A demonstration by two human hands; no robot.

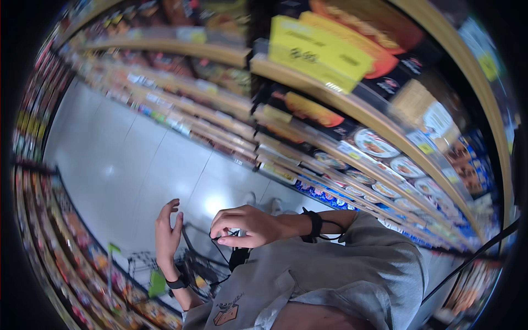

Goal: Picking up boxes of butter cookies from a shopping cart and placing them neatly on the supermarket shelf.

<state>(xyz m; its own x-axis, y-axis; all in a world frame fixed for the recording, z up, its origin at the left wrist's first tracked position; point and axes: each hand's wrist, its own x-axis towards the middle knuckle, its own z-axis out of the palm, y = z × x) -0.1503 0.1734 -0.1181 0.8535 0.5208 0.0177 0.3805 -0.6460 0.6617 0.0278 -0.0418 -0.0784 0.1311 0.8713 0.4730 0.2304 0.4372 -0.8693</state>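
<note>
My left hand (168, 233) is raised above the floor at the lower middle, its fingers apart and slightly bent, holding nothing; a black band circles the wrist. To its right, my right hand (243, 227) curls in front of my grey shirt (330, 264), thumb and fingers loosely bent. A thin black cable (220, 251) passes just below its fingertips; whether the fingers touch it I cannot tell. A black strap (314, 225) with a cord loop is round that wrist. Beneath the hands shows part of a wire shopping cart (142, 262) with a black handle.
Long store shelves (305, 78) packed with boxes and packets run across the top and right. A yellow price tag (319, 53) sticks out from one shelf edge. More stocked shelves (82, 264) curve along the left. Pale floor tiles (123, 136) lie between them.
</note>
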